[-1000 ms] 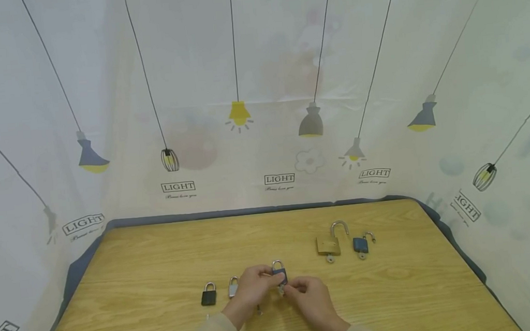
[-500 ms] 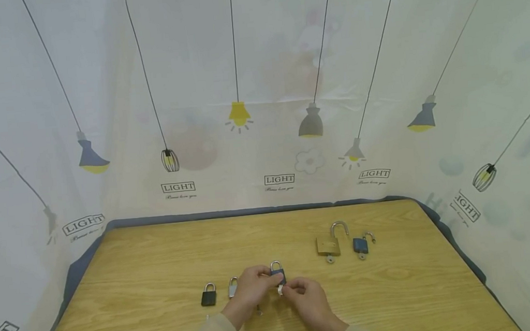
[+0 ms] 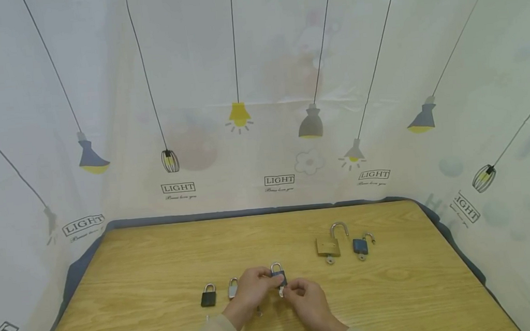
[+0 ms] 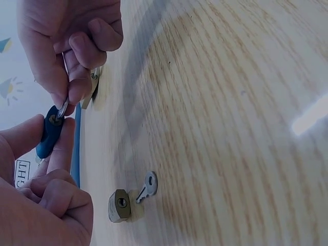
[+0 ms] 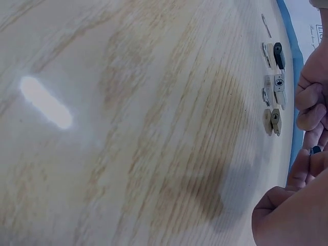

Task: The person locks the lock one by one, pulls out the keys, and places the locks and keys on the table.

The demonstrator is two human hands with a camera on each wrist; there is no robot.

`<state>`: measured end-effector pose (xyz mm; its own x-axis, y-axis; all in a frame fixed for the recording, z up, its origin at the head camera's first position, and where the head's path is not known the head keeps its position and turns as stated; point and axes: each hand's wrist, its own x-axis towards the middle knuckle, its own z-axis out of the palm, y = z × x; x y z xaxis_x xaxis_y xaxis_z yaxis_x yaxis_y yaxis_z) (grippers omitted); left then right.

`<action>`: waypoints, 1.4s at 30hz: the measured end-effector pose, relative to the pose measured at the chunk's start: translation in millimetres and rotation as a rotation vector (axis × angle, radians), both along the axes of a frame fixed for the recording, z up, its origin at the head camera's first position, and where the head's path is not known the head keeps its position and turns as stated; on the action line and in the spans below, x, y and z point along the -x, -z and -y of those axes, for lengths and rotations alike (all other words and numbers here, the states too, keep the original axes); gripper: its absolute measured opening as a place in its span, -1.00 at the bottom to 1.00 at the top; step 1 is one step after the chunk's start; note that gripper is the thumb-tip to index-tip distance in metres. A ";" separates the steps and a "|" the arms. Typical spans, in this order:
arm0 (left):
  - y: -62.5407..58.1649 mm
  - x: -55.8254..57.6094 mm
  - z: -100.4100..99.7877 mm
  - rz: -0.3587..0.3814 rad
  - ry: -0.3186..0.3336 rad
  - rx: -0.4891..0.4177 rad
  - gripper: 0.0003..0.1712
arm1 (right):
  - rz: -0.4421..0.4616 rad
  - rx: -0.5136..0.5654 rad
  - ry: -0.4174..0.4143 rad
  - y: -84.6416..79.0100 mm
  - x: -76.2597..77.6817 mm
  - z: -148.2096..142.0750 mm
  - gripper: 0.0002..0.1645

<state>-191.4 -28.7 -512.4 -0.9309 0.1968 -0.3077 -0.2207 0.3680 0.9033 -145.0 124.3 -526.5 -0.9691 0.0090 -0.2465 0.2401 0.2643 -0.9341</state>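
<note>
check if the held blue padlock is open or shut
The blue padlock looks shut: in the head view, both legs of its shackle run down to it.

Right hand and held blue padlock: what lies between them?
A key, pinched by the right hand, reaches the blue padlock; whether it is inserted is unclear. The left wrist view shows this.
</note>
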 end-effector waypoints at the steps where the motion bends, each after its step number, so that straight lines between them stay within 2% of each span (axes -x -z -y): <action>1: 0.2 0.0 -0.1 0.001 0.000 0.001 -0.67 | 0.000 0.001 -0.003 0.0 -0.1 0.0 -0.79; 13: 2.2 -0.7 0.1 0.001 -0.002 -0.012 -0.70 | 0.001 -0.032 -0.044 -1.6 -0.2 -1.1 -0.79; 24: 3.3 -0.1 -2.3 -0.003 -0.018 0.015 -0.71 | -0.010 -0.029 -0.054 -4.5 -1.8 -1.6 -0.82; 34: 0.4 -0.5 -0.5 0.001 -0.009 -0.007 -0.66 | -0.007 -0.050 0.014 -1.1 0.0 1.4 -0.78; 42: 1.3 1.0 0.0 0.006 -0.009 -0.013 -0.66 | 0.007 0.022 0.035 1.7 -0.2 4.2 -0.74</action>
